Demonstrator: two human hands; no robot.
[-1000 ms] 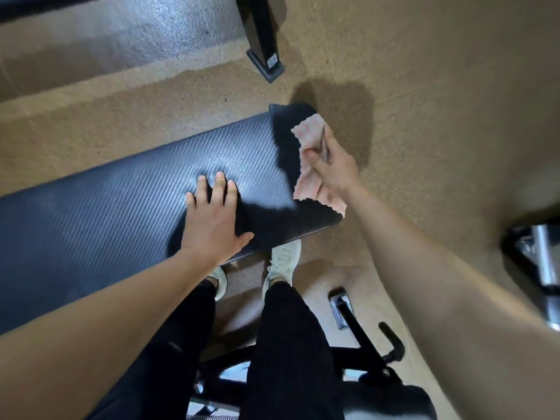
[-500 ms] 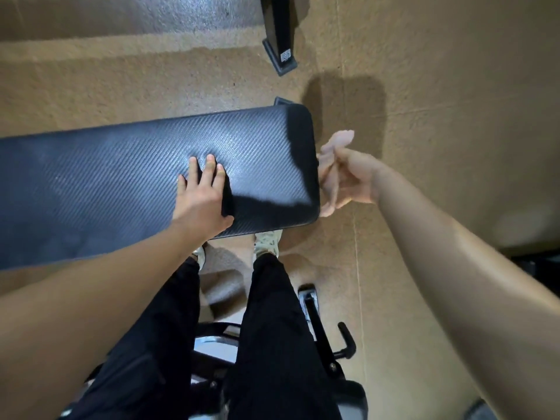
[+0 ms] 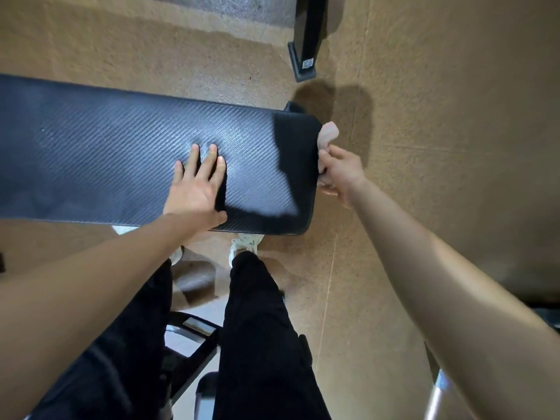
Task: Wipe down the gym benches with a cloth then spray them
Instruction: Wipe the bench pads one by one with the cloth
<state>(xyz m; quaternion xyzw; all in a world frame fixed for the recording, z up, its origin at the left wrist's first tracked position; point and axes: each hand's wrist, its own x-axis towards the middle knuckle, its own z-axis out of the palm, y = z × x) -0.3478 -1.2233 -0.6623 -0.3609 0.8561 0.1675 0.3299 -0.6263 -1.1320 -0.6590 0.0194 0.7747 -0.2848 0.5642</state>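
A black textured gym bench pad (image 3: 100, 159) runs from the left edge to the middle of the view. My left hand (image 3: 198, 183) lies flat on its top near the front edge, fingers straight and spread. My right hand (image 3: 341, 174) grips a bunched pink cloth (image 3: 328, 135) and holds it against the pad's right end face. Most of the cloth is hidden inside my fist; a fold sticks out above it. No spray bottle is in view.
A black machine post with a foot plate (image 3: 304, 50) stands on the tan rubber floor (image 3: 439, 116) behind the bench end. My legs in black trousers and white shoes (image 3: 244, 245) stand at the pad's front edge. Black equipment frame parts (image 3: 194, 341) lie behind my feet.
My right hand took the cloth off the pad's top, over the right end, and now presses it on the end face. The left hand stayed flat on the pad.
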